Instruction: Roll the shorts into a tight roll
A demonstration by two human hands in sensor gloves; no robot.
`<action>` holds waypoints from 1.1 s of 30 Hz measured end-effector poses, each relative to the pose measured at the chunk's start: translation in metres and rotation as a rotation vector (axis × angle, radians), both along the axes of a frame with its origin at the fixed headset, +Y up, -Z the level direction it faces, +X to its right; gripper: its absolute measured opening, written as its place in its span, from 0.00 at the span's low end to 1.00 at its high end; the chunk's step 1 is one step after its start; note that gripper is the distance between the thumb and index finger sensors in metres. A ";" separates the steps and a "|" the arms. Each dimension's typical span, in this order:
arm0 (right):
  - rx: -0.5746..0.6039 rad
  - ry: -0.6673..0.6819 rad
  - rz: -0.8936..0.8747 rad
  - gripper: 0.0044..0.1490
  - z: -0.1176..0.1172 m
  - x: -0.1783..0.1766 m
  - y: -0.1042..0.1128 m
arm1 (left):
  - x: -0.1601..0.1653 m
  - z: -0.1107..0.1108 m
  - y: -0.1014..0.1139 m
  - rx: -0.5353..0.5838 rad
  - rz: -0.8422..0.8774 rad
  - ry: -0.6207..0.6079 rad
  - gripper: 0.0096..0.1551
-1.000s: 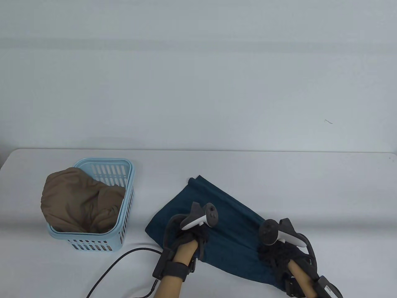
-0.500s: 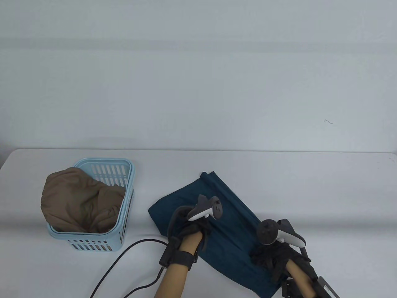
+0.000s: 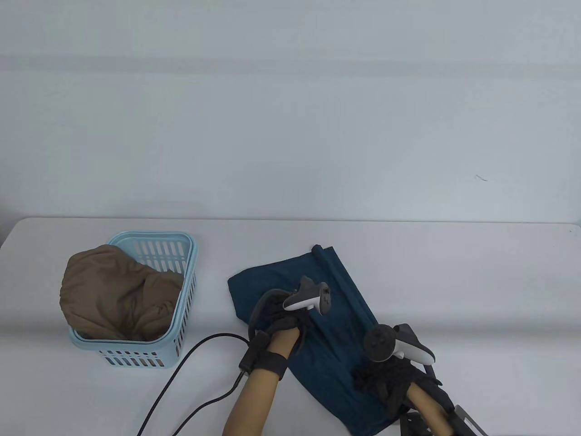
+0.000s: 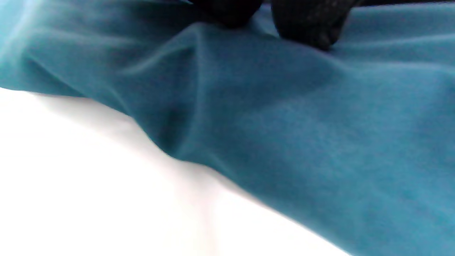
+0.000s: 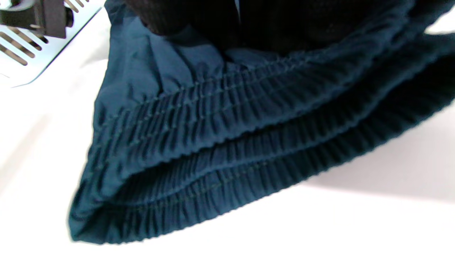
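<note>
The dark teal shorts lie folded in a long strip on the white table, running from the back middle to the front right. My left hand rests on the strip's left part; in the left wrist view its fingertips press into a raised fold of the fabric. My right hand grips the near end. In the right wrist view the gathered elastic waistband hangs doubled from under my fingers, slightly off the table.
A light blue slotted basket stands at the left with a brown garment bulging out of it; its corner shows in the right wrist view. A black cable curves from my left wrist across the table's front.
Both hands have turned the shorts clockwise. The far end swung right and back, the near end slid left toward the front edge. My hands moved with the cloth.
</note>
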State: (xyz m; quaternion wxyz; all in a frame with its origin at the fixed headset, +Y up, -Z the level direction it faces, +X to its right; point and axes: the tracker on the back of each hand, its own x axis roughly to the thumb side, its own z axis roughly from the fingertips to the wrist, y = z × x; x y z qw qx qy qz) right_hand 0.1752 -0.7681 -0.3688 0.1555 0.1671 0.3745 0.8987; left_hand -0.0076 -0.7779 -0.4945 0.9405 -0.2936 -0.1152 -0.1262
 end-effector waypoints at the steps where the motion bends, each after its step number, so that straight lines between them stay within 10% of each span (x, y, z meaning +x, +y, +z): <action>1: -0.001 0.001 -0.003 0.34 0.000 -0.001 0.000 | 0.001 -0.001 0.000 -0.002 -0.004 0.006 0.36; 33: 0.113 -0.065 -0.129 0.35 0.004 -0.034 -0.012 | 0.008 -0.026 -0.008 0.169 -0.093 0.092 0.40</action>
